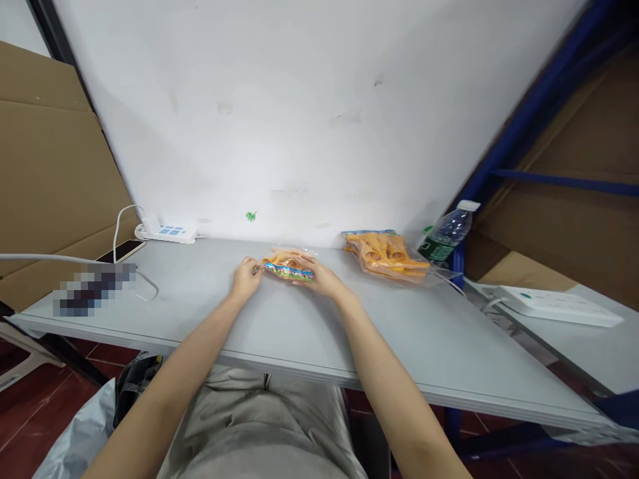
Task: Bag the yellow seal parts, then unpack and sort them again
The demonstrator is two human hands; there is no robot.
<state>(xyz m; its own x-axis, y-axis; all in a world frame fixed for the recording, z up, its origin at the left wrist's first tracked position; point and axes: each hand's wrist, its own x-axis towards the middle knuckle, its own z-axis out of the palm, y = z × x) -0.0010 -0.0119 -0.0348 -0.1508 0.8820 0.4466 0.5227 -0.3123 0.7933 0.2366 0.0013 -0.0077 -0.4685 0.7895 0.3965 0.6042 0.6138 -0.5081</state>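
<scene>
A clear plastic bag with orange plastic pieces inside [287,265] lies at the middle of the grey table, its printed blue and green strip facing me. My left hand [246,279] pinches the left corner of this bag. Around its right end is my right hand [322,276], fingers closed on the plastic and partly hidden behind it. To the right, several similar bags of orange pieces [384,256] lie stacked near the wall, apart from both hands.
A plastic bottle [449,233] leans beside the stack, against a blue post. White power strips sit at the back left [172,233] and far right [559,306]. Cables and a phone [122,251] lie at left. Cardboard [44,166] stands along the left side.
</scene>
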